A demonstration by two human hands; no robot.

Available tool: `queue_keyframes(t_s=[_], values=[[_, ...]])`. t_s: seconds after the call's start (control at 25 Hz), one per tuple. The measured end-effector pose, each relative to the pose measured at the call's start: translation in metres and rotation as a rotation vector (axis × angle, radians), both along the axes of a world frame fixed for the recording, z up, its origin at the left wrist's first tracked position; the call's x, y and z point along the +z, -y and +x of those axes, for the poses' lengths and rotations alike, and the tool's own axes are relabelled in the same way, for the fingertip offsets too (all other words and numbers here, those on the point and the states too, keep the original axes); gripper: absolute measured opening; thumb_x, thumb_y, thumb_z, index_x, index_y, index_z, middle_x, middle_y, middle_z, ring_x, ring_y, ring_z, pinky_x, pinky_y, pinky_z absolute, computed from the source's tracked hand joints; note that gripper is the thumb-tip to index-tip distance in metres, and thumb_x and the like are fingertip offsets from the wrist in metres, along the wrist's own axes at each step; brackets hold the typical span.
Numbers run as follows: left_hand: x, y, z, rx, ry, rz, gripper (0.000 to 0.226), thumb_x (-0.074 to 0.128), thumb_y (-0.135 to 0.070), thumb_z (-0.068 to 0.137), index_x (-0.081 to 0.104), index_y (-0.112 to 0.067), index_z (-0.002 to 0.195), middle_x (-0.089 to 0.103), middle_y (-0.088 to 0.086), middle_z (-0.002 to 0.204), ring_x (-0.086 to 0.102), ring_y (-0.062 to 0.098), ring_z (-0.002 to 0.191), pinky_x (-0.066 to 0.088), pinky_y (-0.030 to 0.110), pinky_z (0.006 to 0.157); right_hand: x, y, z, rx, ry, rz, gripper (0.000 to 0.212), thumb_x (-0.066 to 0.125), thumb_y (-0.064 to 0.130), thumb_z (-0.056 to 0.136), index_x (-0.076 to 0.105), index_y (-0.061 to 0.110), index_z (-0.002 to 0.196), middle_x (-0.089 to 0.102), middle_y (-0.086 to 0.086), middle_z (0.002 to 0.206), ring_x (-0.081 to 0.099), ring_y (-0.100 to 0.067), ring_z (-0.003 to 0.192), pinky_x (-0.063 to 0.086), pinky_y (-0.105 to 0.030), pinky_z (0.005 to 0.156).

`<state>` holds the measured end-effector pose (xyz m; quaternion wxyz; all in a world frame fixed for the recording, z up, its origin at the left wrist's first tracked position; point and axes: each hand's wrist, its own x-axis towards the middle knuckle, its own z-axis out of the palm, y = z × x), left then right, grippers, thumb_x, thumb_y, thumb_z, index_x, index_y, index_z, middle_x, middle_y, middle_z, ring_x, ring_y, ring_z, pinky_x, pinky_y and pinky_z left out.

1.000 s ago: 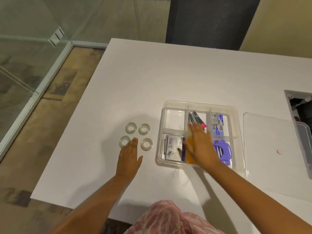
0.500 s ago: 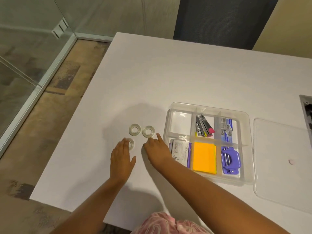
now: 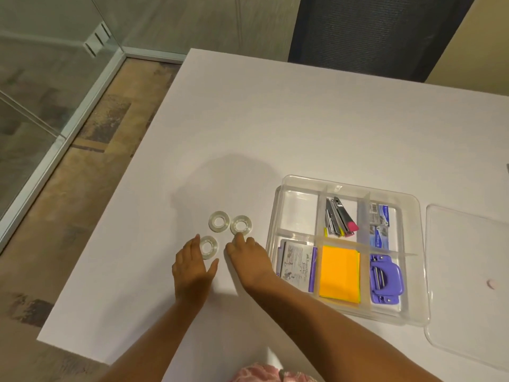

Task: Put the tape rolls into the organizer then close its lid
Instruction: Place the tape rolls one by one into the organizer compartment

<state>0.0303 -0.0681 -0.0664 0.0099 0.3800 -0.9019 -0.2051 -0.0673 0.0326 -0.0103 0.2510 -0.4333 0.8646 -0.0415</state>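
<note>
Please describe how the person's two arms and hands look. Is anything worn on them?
Both forearms are bare up to the frame edge: no sleeves, gloves or watch show. No rings or bracelets can be seen on the left hand or the right hand. A pink patterned garment shows at the bottom edge.

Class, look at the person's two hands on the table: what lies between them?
In the head view, one clear tape roll lies between the left hand and right hand, touching the left fingertips.
</note>
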Motion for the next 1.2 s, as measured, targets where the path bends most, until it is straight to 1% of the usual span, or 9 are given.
queue_keyframes(t_s=[0.08,0.24,0.36,0.44,0.56,0.8,0.92,1.08,1.2], values=[[-0.001,0.0,0.001,0.0,0.001,-0.011,0.067,0.073,-0.025,0.074,0.043,-0.006,0.131,0.054,0.018,0.129,0.049,0.038,0.117,0.043,0.05,0.093,0.008,-0.004,-0.004,-0.038,0.03,-0.055,0.041,0.055,-0.007,0.084,0.046,0.003,0.122,0.043,-0.021,0.128,0.053,-0.037,0.105,0.048,-0.043,0.082],[-0.003,0.0,0.001,0.014,0.011,-0.002,0.064,0.072,-0.025,0.074,0.044,-0.007,0.129,0.055,0.018,0.127,0.048,0.038,0.116,0.042,0.051,0.092,0.034,-0.025,-0.022,-0.14,0.076,-0.259,0.052,0.059,0.003,0.081,0.044,0.011,0.13,0.045,-0.017,0.131,0.051,-0.036,0.109,0.05,-0.043,0.082],[-0.003,-0.002,0.0,0.017,-0.011,0.001,0.062,0.073,-0.023,0.073,0.046,-0.006,0.127,0.056,0.019,0.124,0.049,0.04,0.114,0.043,0.052,0.09,0.053,-0.045,-0.064,-0.27,0.008,-0.357,0.056,0.061,0.007,0.08,0.044,0.015,0.133,0.047,-0.013,0.13,0.052,-0.033,0.111,0.049,-0.039,0.083],[-0.003,-0.001,-0.001,0.029,-0.02,0.005,0.061,0.072,-0.022,0.074,0.046,-0.006,0.127,0.056,0.019,0.124,0.049,0.04,0.114,0.043,0.053,0.09,0.057,-0.057,-0.093,-0.361,-0.054,-0.311,0.057,0.062,0.007,0.082,0.042,0.016,0.135,0.045,-0.013,0.133,0.05,-0.032,0.115,0.05,-0.04,0.085],[-0.001,-0.002,-0.001,0.047,-0.023,0.024,0.06,0.07,-0.024,0.076,0.045,-0.007,0.128,0.054,0.018,0.126,0.047,0.039,0.116,0.041,0.052,0.092,0.05,-0.066,-0.118,-0.441,-0.098,-0.114,0.055,0.06,0.006,0.085,0.041,0.012,0.135,0.046,-0.015,0.131,0.05,-0.033,0.116,0.05,-0.041,0.086],[0.0,0.0,-0.001,0.05,-0.086,0.001,0.051,0.069,-0.02,0.078,0.051,-0.007,0.124,0.06,0.016,0.12,0.052,0.039,0.111,0.045,0.05,0.086,0.02,-0.05,-0.131,-0.323,-0.14,0.13,0.044,0.054,-0.004,0.085,0.045,0.005,0.127,0.052,-0.015,0.125,0.05,-0.031,0.115,0.048,-0.038,0.089],[-0.003,0.003,-0.002,0.042,-0.093,-0.015,0.052,0.072,-0.018,0.075,0.053,-0.006,0.122,0.061,0.017,0.118,0.054,0.04,0.107,0.047,0.051,0.082,0.008,-0.046,-0.135,-0.303,-0.183,0.166,0.04,0.05,-0.002,0.087,0.044,0.005,0.126,0.054,-0.015,0.123,0.051,-0.031,0.114,0.046,-0.037,0.089],[-0.006,0.001,-0.001,-0.002,-0.107,-0.09,0.052,0.076,-0.015,0.072,0.055,-0.001,0.118,0.063,0.022,0.111,0.058,0.044,0.098,0.05,0.051,0.075,0.006,-0.047,-0.137,-0.339,-0.109,0.143,0.044,0.058,0.001,0.085,0.041,0.004,0.125,0.053,-0.018,0.121,0.052,-0.033,0.111,0.048,-0.039,0.081],[-0.006,0.003,-0.001,0.004,-0.13,-0.053,0.052,0.074,-0.013,0.072,0.054,-0.001,0.119,0.062,0.023,0.113,0.057,0.044,0.099,0.049,0.052,0.079,0.012,-0.05,-0.137,-0.381,-0.067,0.108,0.045,0.064,0.012,0.085,0.042,0.005,0.123,0.052,-0.018,0.121,0.051,-0.034,0.11,0.048,-0.041,0.08]])
